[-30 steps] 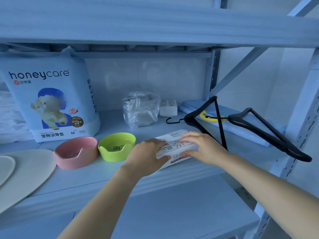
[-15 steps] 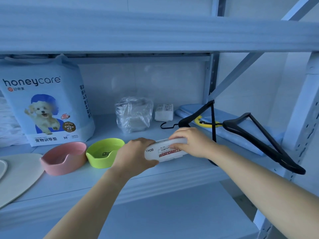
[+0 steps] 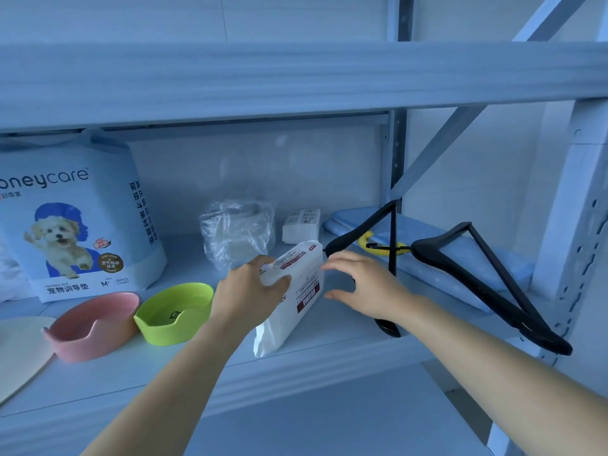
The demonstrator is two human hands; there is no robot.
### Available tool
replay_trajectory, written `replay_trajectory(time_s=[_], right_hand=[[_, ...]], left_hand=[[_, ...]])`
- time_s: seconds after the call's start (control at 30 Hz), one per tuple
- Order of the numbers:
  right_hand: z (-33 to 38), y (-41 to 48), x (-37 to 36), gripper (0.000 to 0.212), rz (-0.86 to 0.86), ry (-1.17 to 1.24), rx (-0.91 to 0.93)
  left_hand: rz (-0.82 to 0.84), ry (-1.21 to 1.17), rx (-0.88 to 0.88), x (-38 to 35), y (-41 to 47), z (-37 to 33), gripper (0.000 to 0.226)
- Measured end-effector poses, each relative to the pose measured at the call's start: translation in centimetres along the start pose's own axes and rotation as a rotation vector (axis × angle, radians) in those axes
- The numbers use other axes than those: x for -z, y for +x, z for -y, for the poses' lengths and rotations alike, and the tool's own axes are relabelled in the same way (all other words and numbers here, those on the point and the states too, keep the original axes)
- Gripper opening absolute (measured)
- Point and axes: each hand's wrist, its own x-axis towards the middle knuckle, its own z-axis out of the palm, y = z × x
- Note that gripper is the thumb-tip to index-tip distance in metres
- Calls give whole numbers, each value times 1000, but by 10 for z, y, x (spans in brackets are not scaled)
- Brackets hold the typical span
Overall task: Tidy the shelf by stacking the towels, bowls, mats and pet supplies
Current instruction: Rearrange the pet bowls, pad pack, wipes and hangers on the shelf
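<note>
Gripping a white soft pack with a red label near its top, the left hand held it tilted on end on the pale blue metal shelf.
The right hand hovered just right of the pack, fingers spread wide, holding nothing. A lime-green plastic bowl and a pink plastic bowl sat to the left; black plastic hangers lay over a folded blue mat to the right.

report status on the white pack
Left grip holds white pack, tilted on shelf. Right grip open beside it. Black hanger close behind right grip.
</note>
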Motion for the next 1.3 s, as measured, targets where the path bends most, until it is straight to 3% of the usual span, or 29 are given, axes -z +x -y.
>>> replay_trajectory(time_s=[0.27,0.47,0.7,0.8,0.97,1.1,1.2,1.3], right_hand=[[-1,0,-23,51,120,89,16],[6,2,-31,71,168,94,-12],[21,6,-44,99,229,99,-59],[27,8,-48,92,233,106,-66],[34,8,-51,74,253,56,-35],[35,6,-52,70,236,45,-51],[37,3,-55,73,228,44,-63],[40,2,-56,74,202,40,-85]], left_hand=[[-5,-45,69,-7,7,-6,31],[13,-173,151,-9,12,1,27],[106,-559,317,-10,6,18,24],[117,-298,152,-9,1,34,21],[140,52,-6,-10,-10,56,42],[104,41,-146,-12,-17,61,52],[178,52,-305,-11,-17,58,42],[202,43,-340,-10,-19,58,39]])
